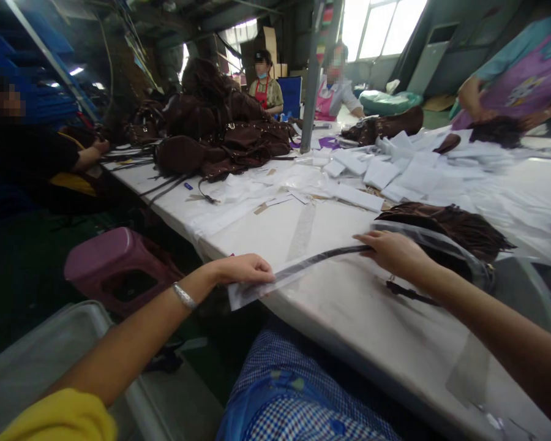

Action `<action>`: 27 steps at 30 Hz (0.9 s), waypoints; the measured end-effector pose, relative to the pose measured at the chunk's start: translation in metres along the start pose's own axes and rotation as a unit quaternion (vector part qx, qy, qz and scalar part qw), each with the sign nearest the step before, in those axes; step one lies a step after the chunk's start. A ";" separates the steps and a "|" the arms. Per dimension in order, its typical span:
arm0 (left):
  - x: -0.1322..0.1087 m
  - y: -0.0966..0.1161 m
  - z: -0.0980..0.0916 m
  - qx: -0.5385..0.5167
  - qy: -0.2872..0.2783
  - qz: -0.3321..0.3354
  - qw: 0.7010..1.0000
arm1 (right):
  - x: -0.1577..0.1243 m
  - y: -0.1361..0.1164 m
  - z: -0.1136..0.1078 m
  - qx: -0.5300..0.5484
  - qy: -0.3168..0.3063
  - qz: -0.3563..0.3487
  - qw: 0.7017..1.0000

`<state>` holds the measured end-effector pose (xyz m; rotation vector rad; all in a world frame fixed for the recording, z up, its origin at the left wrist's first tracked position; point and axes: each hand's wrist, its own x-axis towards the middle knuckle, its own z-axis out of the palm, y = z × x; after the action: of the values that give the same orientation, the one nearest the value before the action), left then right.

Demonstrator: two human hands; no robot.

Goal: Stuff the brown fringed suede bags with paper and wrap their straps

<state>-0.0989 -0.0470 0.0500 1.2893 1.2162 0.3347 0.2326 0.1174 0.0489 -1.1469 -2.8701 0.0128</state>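
Note:
A dark strap [324,254] inside a clear plastic sleeve [243,296] stretches between my two hands over the table's front edge. My left hand [248,269] is closed on the sleeved strap near its left end, and a flap of plastic hangs below my fingers. Farther right, my right hand [395,252] grips the strap with thumb and fingers, its palm side partly hidden. Beside that hand lies a dark brown fringed bag [454,229], with clear film along its near side. My right forearm covers part of the bag.
White foam sheets [408,159] lie heaped across the white table [321,318]. Brown bags [220,122] are piled at the back left, by a grey post [311,92]. A purple stool [114,263] and pale bin [37,361] stand left. Several people work around the table.

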 end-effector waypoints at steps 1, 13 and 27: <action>0.006 0.000 0.001 0.017 0.015 0.017 1.000 | -0.002 -0.013 0.001 0.027 0.025 -0.054 0.998; 0.035 0.011 0.014 0.119 0.059 0.081 0.988 | 0.007 -0.074 0.013 0.198 -0.033 -0.178 0.963; 0.000 0.000 -0.012 0.302 0.201 0.084 0.928 | -0.009 -0.035 0.010 0.064 -0.074 -0.103 0.990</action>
<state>-0.1089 -0.0400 0.0527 1.9312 1.6373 0.3739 0.2142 0.0857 0.0396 -0.8581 -3.0497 0.2803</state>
